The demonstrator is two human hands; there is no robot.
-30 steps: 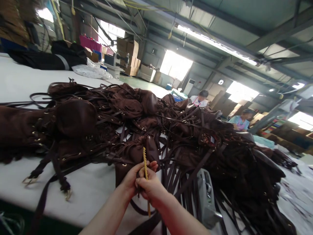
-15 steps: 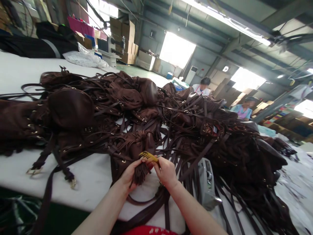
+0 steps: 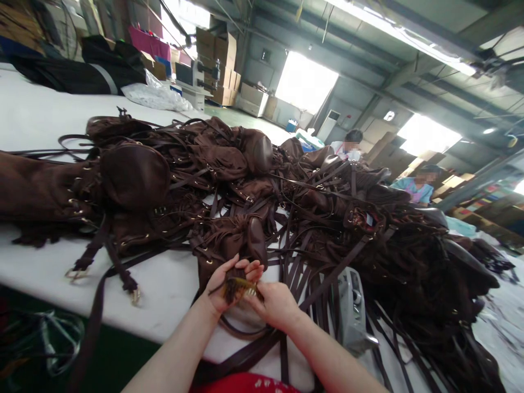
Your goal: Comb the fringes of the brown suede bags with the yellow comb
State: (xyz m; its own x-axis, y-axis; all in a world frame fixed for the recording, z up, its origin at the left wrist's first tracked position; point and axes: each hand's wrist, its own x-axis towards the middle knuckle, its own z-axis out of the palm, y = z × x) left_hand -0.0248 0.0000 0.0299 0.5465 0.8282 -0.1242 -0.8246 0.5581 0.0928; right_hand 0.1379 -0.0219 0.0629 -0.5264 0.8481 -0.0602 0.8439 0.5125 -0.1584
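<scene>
My left hand [image 3: 227, 278] cups a brown fringe tassel [image 3: 233, 285] of a brown suede bag [image 3: 229, 243] at the table's near edge. My right hand [image 3: 275, 303] grips a yellow comb [image 3: 244, 286] whose teeth lie in the tassel, between the two hands. A big heap of brown fringed bags and straps [image 3: 254, 180] covers the white table [image 3: 36, 114] behind my hands.
A grey machine [image 3: 350, 311] sits just right of my right hand under straps. Loose straps with gold buckles [image 3: 133, 292] hang over the near edge. Two people [image 3: 417, 183] sit beyond the heap. Black bags and a plastic sack [image 3: 153, 95] lie at the far left.
The comb went from upright in both hands to flat across the tassel, and has now moved down into the fringe. My left hand has opened under the tassel.
</scene>
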